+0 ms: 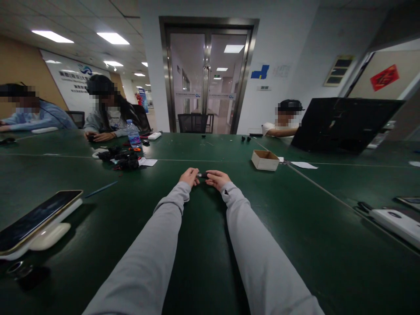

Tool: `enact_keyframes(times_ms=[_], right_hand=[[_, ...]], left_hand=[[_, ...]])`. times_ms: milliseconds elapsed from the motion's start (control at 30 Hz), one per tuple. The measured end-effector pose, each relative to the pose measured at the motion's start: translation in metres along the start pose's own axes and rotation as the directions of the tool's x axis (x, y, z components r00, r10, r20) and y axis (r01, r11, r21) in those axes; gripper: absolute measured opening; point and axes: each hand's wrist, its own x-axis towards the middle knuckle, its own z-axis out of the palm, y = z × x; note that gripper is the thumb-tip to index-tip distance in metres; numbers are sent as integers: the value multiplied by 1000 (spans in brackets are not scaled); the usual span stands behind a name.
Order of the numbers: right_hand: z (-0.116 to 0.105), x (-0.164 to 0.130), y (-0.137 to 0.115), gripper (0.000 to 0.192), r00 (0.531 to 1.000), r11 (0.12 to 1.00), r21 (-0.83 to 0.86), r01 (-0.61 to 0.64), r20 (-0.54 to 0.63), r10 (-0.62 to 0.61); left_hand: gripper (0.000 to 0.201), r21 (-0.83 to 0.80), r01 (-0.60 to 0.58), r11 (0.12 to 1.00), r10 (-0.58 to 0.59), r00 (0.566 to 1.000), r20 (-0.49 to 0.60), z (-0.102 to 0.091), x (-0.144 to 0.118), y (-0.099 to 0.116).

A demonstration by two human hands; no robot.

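A small dark part [202, 175] lies crosswise between the left hand [189, 176] and right hand [216, 178], each pinching one end, low over the tabletop [295, 218], equally near.

Between our left hand [189, 176] and right hand [216, 178] we pinch a small dark object [202, 175], too small to identify, its ends hidden under our fingertips. Far to the left of our fingers, a phone [36, 218] on its white stand is cut off by the picture's edge. Far to the right, a white device [398, 222] also runs off the edge.
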Motion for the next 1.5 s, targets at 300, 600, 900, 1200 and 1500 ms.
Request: enact_keyframes(times_ms=[300, 600, 900, 1200, 1500], right_hand=[[1, -2, -1, 15, 1000, 1000, 16, -8, -2, 8], [0, -1, -1, 17, 1000, 1000, 7, -2, 23, 2], [0, -3, -1, 16, 999, 1000, -4, 2, 36, -2], [2, -3, -1, 17, 1000, 1000, -17, -6, 15, 6], [0, -2, -1, 16, 999, 1000, -19, -8, 36, 9]], left_hand=[[30, 10, -62, 998, 62, 998, 9, 0, -3, 0], [25, 49, -121, 991, 120, 993, 18, 0, -1, -2], [24, 30, -82, 996, 82, 997, 13, 1, -3, 2], [26, 19, -100, 995, 100, 994, 44, 2, -3, 1], [29, 17, -73, 997, 73, 997, 8, 0, -1, 1]])
